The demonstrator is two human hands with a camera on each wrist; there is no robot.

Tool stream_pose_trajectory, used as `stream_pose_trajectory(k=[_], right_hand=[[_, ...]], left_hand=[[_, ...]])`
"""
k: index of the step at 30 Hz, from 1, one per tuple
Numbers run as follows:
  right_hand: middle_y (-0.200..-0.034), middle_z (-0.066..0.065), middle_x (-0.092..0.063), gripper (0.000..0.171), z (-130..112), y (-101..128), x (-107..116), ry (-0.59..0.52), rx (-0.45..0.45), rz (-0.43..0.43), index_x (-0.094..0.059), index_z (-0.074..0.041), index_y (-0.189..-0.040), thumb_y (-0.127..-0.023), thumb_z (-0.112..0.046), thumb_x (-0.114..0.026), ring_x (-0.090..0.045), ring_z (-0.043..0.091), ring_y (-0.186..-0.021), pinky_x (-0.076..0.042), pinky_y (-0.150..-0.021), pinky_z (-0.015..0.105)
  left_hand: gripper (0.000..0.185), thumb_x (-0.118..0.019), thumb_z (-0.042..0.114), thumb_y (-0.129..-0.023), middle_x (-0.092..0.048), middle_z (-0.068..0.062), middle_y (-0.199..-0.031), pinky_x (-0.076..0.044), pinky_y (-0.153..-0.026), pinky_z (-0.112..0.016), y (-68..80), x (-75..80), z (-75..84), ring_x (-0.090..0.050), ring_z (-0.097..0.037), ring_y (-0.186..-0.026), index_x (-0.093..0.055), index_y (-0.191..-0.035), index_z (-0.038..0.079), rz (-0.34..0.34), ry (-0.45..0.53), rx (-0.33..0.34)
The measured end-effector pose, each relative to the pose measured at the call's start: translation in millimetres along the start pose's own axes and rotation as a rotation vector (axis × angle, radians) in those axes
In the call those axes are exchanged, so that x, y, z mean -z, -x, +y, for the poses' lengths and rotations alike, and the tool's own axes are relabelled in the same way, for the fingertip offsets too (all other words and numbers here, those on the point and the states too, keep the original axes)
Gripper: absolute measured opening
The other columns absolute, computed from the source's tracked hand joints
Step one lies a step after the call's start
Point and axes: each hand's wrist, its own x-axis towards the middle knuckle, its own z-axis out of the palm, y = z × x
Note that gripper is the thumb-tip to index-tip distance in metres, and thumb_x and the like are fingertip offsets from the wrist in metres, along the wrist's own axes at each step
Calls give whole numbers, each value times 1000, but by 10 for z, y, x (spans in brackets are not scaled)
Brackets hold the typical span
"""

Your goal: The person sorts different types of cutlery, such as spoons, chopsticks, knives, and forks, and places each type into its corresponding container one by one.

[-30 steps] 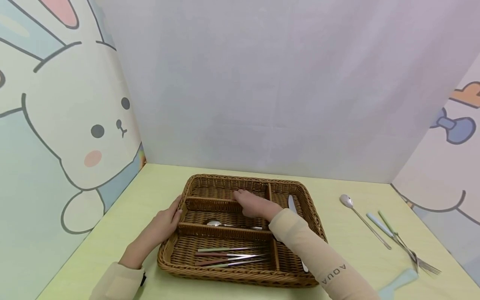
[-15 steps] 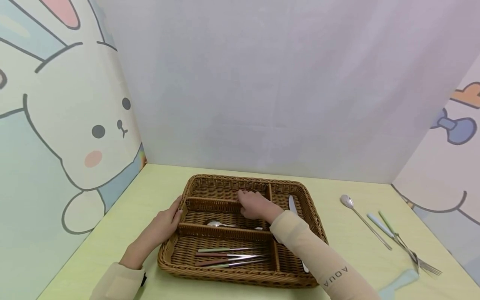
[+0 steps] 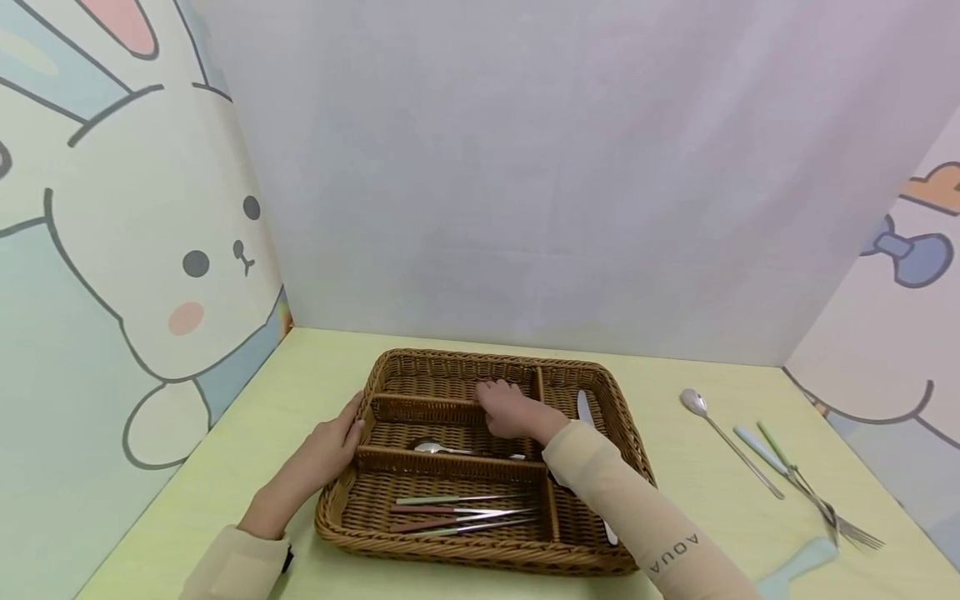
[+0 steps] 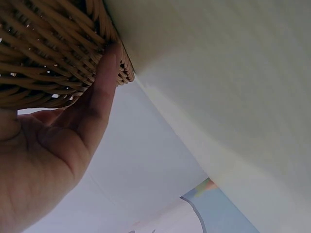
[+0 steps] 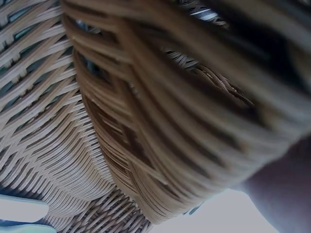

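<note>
A brown wicker cutlery basket (image 3: 480, 560) with several compartments lies on the pale yellow table. My left hand (image 3: 332, 442) grips its left wall; in the left wrist view, the fingers (image 4: 103, 87) run along the woven outside. My right hand (image 3: 513, 410) grips the divider (image 3: 427, 408) between the back and middle compartments, fingers over its top; the fingertips are hidden behind it. Wicker fills most of the right wrist view. A spoon (image 3: 430, 447) lies in the middle compartment. Several thin sticks (image 3: 427, 509) with green or reddish-brown handles and silver ends lie in front.
A table knife (image 3: 583, 407) lies in the right compartment, partly behind my right sleeve. On the table to the right are a long-handled spoon (image 3: 694, 402), crossed forks (image 3: 855, 533) with blue and green handles, and a light blue object (image 3: 806, 557). Printed walls (image 3: 525, 208) enclose the table.
My right hand has shifted slightly right along the divider, and its fingers are more bent over the top. The left hand, basket and cutlery look the same.
</note>
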Motion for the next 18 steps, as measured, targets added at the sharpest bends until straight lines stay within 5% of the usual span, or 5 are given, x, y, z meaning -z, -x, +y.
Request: stream_pose_trajectory(k=[9,18], right_hand=[[-139,18,-38,42,20,8,-10,-37,26,-16,-47,-2,-132,-91,5,-40,-28,34,-134,-24,-108,49],[-137,16,-37,53,-35,-20,-17,-23,100,0,-39,-5,-138,-87,11,-42,-33,32,-129,-28,-106,48]], left_hand=[[53,-37,15,-99,-35,1,-48,-31,-40,-26,12,8,-1,-28,-10,-38,-17,-144,-4,-5,1,3],[52,-37,15,-99,-36,1,-48,-31,-41,-26,3,4,6,-28,-10,-39,-17,-144,-4,-5,1,5]])
